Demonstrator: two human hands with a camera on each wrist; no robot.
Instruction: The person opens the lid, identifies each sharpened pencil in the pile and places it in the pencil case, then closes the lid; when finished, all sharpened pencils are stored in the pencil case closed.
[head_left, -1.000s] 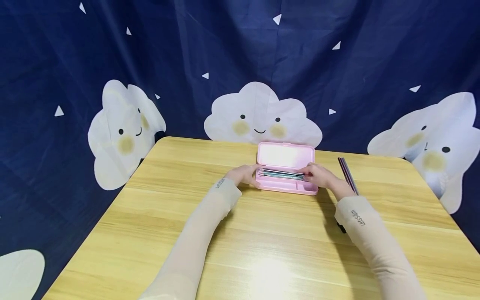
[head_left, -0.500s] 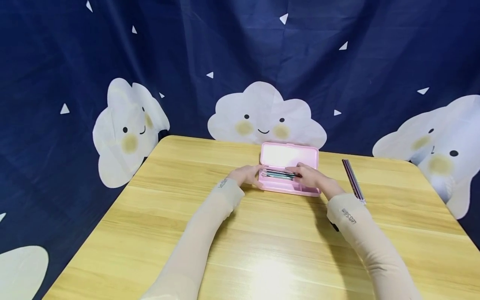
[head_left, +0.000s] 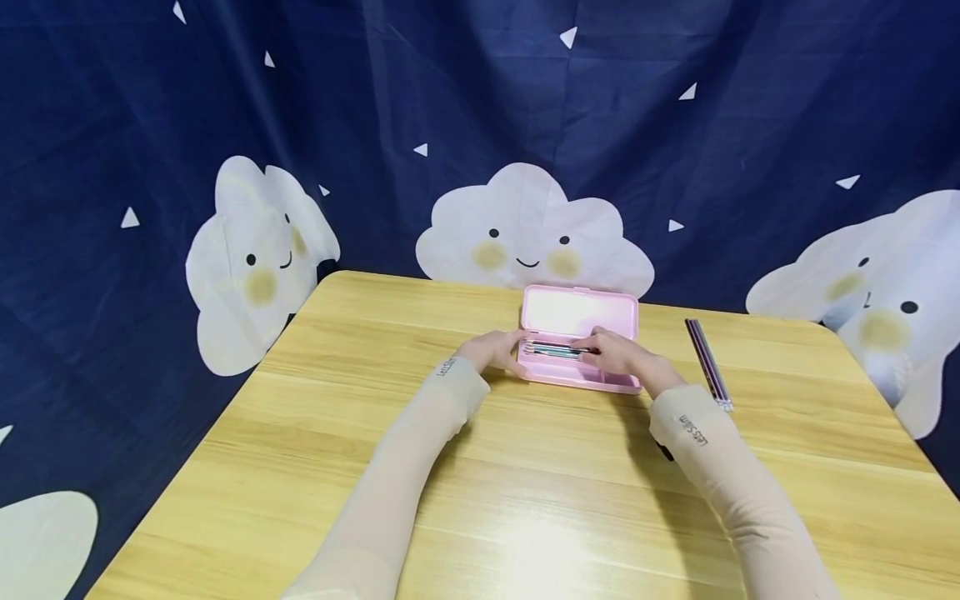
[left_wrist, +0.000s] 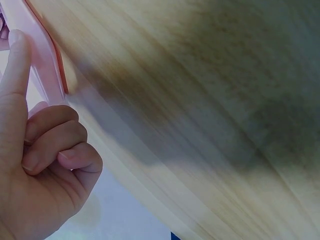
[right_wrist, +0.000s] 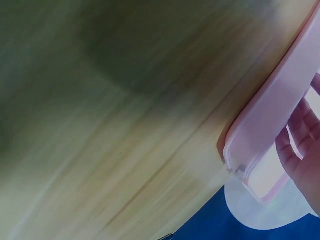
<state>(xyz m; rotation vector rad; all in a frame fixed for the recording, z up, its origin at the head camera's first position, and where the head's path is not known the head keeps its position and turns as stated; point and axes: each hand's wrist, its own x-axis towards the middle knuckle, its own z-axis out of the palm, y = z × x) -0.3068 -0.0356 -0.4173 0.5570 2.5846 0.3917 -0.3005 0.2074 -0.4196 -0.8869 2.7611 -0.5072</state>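
Observation:
An open pink pencil case (head_left: 570,383) lies at the far side of the table with its lid (head_left: 577,311) tipped back. Several pencils (head_left: 551,350), teal and dark, lie lengthwise in its rear part. My left hand (head_left: 491,350) holds the case's left end, index finger behind and thumb at the front. The left wrist view shows the thumb (left_wrist: 17,65) against the pink rim and the other fingers curled. My right hand (head_left: 618,354) reaches into the case and pinches the pencils near their right ends. In the right wrist view its fingertips are partly hidden behind the case wall (right_wrist: 270,107).
A bundle of dark pencils (head_left: 707,362) lies on the wooden table (head_left: 480,500) to the right of the case. Behind the table hangs a blue curtain (head_left: 360,108) with white clouds. A small black object (head_left: 665,452) shows beneath the right sleeve.
My right hand has moved left along the pencils inside the case. The left hand keeps its place on the case. The head view has shifted slightly.

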